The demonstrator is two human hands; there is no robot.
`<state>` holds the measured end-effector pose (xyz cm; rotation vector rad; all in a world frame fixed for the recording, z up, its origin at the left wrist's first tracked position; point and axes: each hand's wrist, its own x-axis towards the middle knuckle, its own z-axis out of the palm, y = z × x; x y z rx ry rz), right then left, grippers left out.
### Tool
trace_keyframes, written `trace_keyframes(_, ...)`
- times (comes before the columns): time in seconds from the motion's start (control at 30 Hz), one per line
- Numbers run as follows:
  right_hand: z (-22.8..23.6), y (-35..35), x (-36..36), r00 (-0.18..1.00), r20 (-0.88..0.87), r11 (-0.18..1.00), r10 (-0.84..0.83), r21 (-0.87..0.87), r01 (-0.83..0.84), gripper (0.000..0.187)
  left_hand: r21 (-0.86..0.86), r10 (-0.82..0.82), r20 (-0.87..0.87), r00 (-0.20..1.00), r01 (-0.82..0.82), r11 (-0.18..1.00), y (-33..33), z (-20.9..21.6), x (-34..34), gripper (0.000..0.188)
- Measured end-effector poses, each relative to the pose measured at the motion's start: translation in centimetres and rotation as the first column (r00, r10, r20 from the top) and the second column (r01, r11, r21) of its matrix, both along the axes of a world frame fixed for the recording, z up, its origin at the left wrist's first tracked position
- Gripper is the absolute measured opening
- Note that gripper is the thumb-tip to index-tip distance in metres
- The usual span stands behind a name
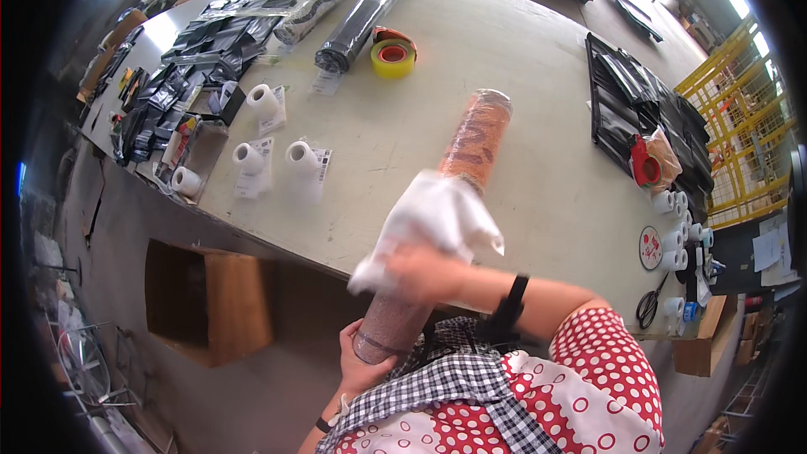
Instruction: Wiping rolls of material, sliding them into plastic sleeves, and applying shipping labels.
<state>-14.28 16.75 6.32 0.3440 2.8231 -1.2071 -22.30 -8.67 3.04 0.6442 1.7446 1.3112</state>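
A long roll (pixel 477 139) in clear plastic film, orange with a darker pattern, lies slantwise over the table's near edge. Its near end looks brownish pink. My left hand (pixel 360 364) is closed around that end, below the edge. My right hand (pixel 423 273), smeared by motion, presses a white cloth (pixel 437 217) onto the middle of the roll. The cloth drapes over both sides and hides that stretch of it.
On the pale table (pixel 538 126) lie two wrapped rolls (pixel 366 17), a tape dispenser (pixel 393 55), small white rolls (pixel 301 155) on labels, and black bags (pixel 647 101). At right are scissors (pixel 651 303) and white rolls. A cardboard box (pixel 239 307) stands below left.
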Motion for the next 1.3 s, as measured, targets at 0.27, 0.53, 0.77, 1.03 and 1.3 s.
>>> trace_keyframes(0.27, 1.5, 27.9, 3.5, 0.5, -0.075, 0.461, -0.863, 0.286, 0.84, 0.046, 0.003, 0.072, 0.929, 0.363, -0.2, 0.98, 0.7, 3.0, 1.3, 0.089)
trace_keyframes(0.53, 3.3, -4.6, 3.2, 0.885, -0.351, 0.946, 0.306, 0.211, -0.244, 0.03, 0.083, 0.045, -0.019, 0.999, -0.043, 0.996, 3.4, 3.2, 0.0, 0.074)
trace_keyframes(0.77, 0.4, 12.6, 7.9, 0.853, -0.425, 0.815, -0.304, 0.347, 0.463, 0.042, 0.176, 0.022, -0.876, 0.482, 0.276, 0.945, 2.7, -1.0, -1.7, 0.072)
trace_keyframes(1.03, 2.4, 23.6, 11.0, 0.577, -0.009, 0.431, -0.817, 0.655, 0.62, 0.041, 0.158, 0.073, 0.095, 0.993, -0.088, 0.983, 4.1, 1.6, 1.5, 0.102)
trace_keyframes(1.3, 2.6, -3.5, 5.0, 0.939, -0.249, 0.964, 0.236, 0.183, -0.193, 0.03, -0.122, -0.31, -0.636, 0.707, 0.304, 0.945, 2.6, 0.0, 2.4, 0.09)
